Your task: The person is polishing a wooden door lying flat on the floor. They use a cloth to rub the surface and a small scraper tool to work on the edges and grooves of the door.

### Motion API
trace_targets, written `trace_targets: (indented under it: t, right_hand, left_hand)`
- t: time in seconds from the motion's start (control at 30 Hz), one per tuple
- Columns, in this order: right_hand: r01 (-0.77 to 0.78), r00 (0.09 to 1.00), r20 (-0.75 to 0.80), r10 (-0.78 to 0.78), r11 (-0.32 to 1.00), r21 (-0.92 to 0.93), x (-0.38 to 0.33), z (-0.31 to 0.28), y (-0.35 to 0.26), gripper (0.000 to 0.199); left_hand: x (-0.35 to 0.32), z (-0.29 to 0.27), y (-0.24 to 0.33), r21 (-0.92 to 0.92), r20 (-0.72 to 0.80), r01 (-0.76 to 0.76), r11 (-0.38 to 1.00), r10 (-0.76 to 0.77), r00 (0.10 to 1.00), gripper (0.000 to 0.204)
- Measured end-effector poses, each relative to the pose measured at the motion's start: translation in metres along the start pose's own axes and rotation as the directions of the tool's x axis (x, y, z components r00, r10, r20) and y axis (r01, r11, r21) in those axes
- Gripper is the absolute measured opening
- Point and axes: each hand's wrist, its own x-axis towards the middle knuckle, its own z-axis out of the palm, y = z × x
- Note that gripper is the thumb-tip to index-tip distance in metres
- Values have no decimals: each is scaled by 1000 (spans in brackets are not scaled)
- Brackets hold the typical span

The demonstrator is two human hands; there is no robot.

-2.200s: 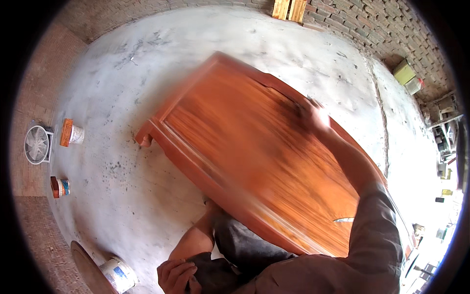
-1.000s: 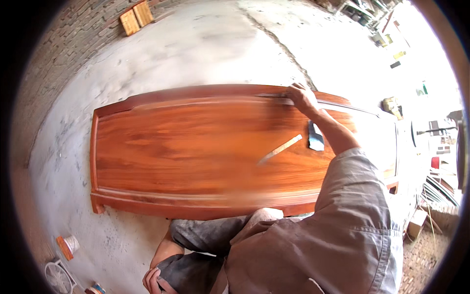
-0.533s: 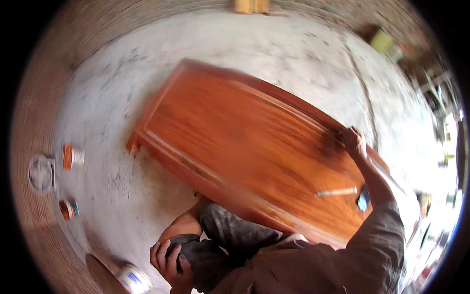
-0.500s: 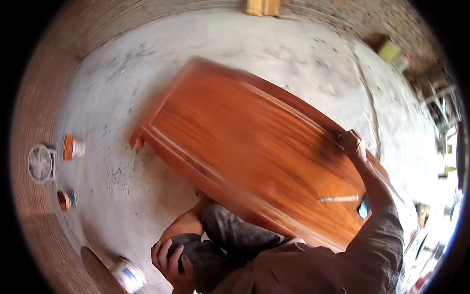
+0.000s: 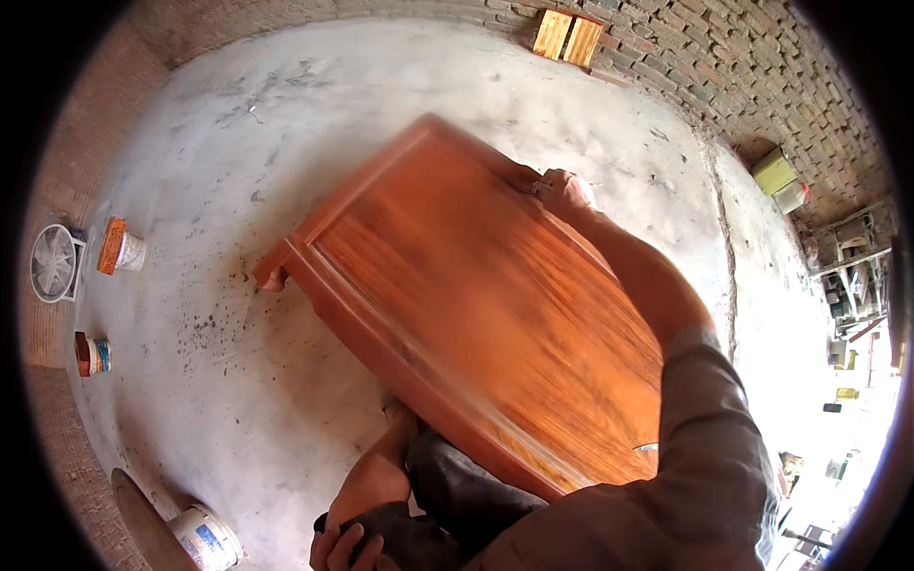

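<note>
A long reddish-brown wooden piece of furniture point(image 5: 457, 285), like a low table, lies at a slant in front of me. It has a raised moulded border and a short curved foot point(image 5: 272, 278) at its left corner. My right arm reaches across it. My right hand point(image 5: 566, 193) is closed at the far edge, its fingers bent against the moulding; what they hold, if anything, is too small to make out. My left hand point(image 5: 350, 550) rests over my dark-clothed knee point(image 5: 405, 535) at the lower edge, fingers a little apart and partly cut off by the picture.
At left stand a white fan point(image 5: 57, 264), a white tub point(image 5: 131, 253) beside an orange block, a smaller can point(image 5: 99, 355) and a white bucket point(image 5: 205, 539). Yellowish wooden pieces point(image 5: 567, 38) lean on the brick wall point(image 5: 685, 48). A green container point(image 5: 774, 171) sits farther right.
My right hand has slid along the far edge, away from me and to the left. The view has shifted. A slim light-coloured tool on the wood is now mostly hidden behind my right sleeve.
</note>
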Motion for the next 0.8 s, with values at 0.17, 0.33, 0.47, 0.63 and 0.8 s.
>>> trace_targets:
  t: [0.17,0.33,0.47,0.63,0.8]
  right_hand:
    - [65,998,-16,-63,972,227,29,15,6,30]
    - [186,977,98,-187,982,16,48,13,-7,29]
    - [75,997,-34,-75,997,-13,74,40,-16,32]
    - [40,996,-79,-52,989,-142,184,92,-82,43]
    - [-88,995,-47,86,995,-44,241,95,-144,47]
  left_hand:
    - [-4,-8,-23,-104,51,-74,992,80,996,25]
    - [8,-21,-45,-165,163,-140,976,167,972,26]
    - [26,11,-62,-189,236,-146,971,189,953,26]
    - [15,163,-137,-150,477,131,980,-45,878,26]
    - [-39,325,-232,88,715,345,935,-300,631,26]
